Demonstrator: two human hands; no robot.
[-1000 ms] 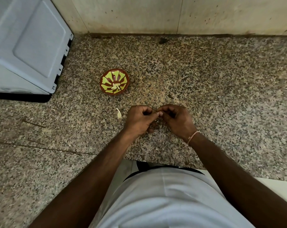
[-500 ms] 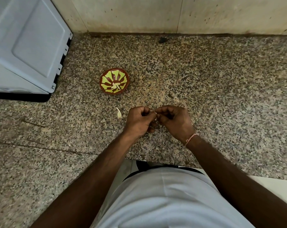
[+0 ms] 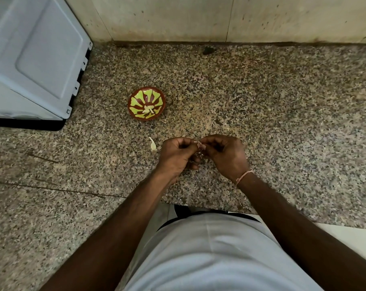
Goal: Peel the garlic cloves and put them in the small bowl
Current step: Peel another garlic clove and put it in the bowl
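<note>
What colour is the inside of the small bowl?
Reddish-brown with yellow-green petal shapes fanning out; small bowl, seen in the head view.

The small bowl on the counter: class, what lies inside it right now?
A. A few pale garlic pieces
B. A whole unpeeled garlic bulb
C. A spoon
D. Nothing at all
A: pale garlic pieces lie near the middle of the small bowl, on its green and red pattern.

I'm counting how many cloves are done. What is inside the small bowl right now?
A few pale peeled garlic cloves lie at the bottom of the small bowl, overlapping, so no exact count is possible.
</note>
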